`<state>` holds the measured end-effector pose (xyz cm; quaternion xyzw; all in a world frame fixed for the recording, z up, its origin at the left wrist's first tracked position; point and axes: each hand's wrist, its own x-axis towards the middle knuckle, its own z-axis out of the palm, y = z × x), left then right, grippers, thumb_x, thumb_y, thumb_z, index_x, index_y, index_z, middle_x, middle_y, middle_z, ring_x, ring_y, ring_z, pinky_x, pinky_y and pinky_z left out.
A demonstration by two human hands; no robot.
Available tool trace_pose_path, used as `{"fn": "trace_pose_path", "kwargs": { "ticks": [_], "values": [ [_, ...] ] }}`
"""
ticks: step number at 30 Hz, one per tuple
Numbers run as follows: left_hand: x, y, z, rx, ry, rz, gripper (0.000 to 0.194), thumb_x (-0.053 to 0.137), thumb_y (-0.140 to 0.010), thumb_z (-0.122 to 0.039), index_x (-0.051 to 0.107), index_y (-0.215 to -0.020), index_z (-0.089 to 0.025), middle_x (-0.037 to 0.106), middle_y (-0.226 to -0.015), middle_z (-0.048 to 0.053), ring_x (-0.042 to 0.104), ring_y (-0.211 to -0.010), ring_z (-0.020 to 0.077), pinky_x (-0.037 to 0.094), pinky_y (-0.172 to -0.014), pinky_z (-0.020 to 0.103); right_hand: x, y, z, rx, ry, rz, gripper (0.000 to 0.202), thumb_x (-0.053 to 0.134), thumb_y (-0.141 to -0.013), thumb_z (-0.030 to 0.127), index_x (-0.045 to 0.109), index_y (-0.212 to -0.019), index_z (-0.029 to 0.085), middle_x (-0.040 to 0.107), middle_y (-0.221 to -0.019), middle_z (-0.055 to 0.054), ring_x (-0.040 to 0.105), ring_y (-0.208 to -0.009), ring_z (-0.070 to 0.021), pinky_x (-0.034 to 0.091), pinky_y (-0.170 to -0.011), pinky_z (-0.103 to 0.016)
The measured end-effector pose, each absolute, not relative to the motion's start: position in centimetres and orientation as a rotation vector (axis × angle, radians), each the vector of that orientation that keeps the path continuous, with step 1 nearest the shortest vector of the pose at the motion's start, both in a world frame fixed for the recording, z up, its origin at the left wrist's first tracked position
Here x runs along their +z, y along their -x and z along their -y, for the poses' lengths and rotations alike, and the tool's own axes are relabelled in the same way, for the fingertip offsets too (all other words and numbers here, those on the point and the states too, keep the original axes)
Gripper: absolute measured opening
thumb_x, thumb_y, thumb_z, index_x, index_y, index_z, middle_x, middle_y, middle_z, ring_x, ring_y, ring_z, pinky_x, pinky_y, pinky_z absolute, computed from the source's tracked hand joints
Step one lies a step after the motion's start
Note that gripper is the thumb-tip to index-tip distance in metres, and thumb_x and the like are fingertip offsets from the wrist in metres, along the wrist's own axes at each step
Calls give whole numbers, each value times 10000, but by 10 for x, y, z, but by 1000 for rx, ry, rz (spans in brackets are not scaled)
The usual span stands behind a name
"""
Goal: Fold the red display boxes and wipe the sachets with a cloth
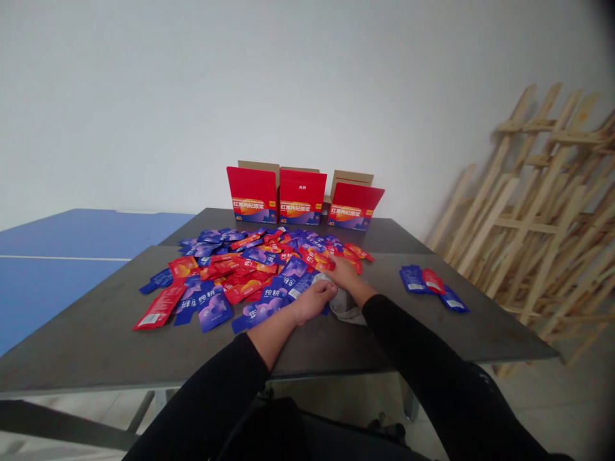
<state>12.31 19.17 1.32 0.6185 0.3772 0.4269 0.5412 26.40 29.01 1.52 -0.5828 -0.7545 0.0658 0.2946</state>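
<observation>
Nearest us, our black sleeves [216, 390] reach over the front edge of the dark grey table [158, 358], with pale floor tiles and metal legs below. Our left hand [314, 303] is curled, its fingers drawn together with the thumb against them, beside a crumpled grey cloth [348, 308]; whether it pinches any of the cloth, we cannot tell. Our right hand [342, 272] reaches just past it, over the cloth, fingertips at a red pouch [317, 259] on the right side of the heap; we cannot tell whether they grip it or only touch it.

The heap of red and blue pouches [240, 275] spreads over the middle and left of the tabletop, many overlapping, some lying flat at its near edge. Well apart on our right, a small group of pouches [432, 282], blue with a red one between, lies on bare surface. A seam crosses the tabletop, and the heap lies over it.

Behind the heap, three red boxes [302, 198] stand in a row near the far edge, flaps raised. To our left is a blue table [72, 256] with a white line across it. On our right, pale wooden frames [523, 211] lean in a crowded stack against the plain whitish wall [307, 83].
</observation>
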Motion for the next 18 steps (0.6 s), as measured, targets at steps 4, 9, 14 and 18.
{"fn": "trace_pose_path", "kwargs": {
  "ticks": [4, 9, 14, 18],
  "values": [
    [11, -124, -194, 1012, -1487, -878, 280, 575, -838, -412, 539, -714, -164, 569, -828, 13, 476, -759, 137, 381, -747, 276, 19, -255, -295, 87, 1699, 2084, 683, 761, -717, 410, 531, -1326, 204, 587, -1299, -152, 539, -1200, -315, 422, -986, -445],
    [9, -124, -195, 1002, -1475, -888, 286, 573, -835, -438, 541, -755, -165, 560, -812, 4, 473, -749, 137, 378, -751, 288, 27, -255, -293, 125, 1731, 2075, 532, 737, -748, 371, 586, -1228, 199, 604, -1254, -146, 548, -1168, -305, 428, -941, -386],
    [8, -123, -196, 1004, -1414, -876, 285, 603, -825, -446, 565, -803, -165, 552, -783, -3, 478, -721, 129, 376, -717, 272, 38, -260, -283, 204, 1535, 2053, 224, 630, -838, 284, 604, -1045, 201, 685, -1042, -69, 627, -968, -213, 464, -814, -304],
    [12, -122, -198, 1140, -1227, -861, 306, 632, -821, -465, 561, -856, -169, 577, -814, 3, 513, -744, 126, 386, -695, 244, 51, -267, -260, 222, 1385, 1817, 205, 610, -831, 328, 577, -986, 198, 671, -937, -47, 617, -870, -198, 472, -772, -315]
  ]
}}
